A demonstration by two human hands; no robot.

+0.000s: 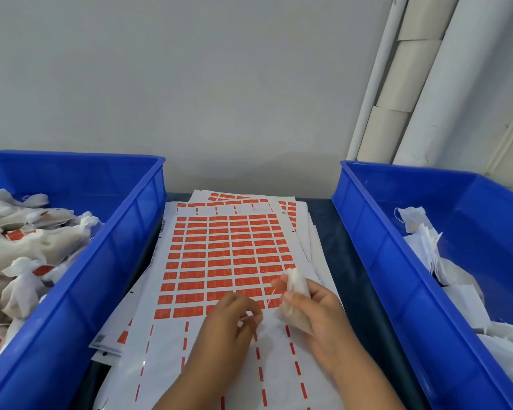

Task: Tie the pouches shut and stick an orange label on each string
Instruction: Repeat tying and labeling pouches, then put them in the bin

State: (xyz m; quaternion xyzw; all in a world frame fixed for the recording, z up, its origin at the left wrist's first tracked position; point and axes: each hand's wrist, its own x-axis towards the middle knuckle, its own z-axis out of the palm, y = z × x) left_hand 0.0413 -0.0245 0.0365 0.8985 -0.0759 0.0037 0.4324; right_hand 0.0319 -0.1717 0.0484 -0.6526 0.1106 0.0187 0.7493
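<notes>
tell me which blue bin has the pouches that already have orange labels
The left blue bin: orange labels show among its tied pouches. The right blue bin shows only plain white pouches.

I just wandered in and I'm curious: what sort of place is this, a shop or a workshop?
Probably a small packing workshop. Two blue bins hold white pouches, sheets of orange labels lie between them, and a hand holds a pouch.

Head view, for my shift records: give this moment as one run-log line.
right hand: holds pouch | left hand: pinches string | label sheet: beneath | label: not yet on
</notes>
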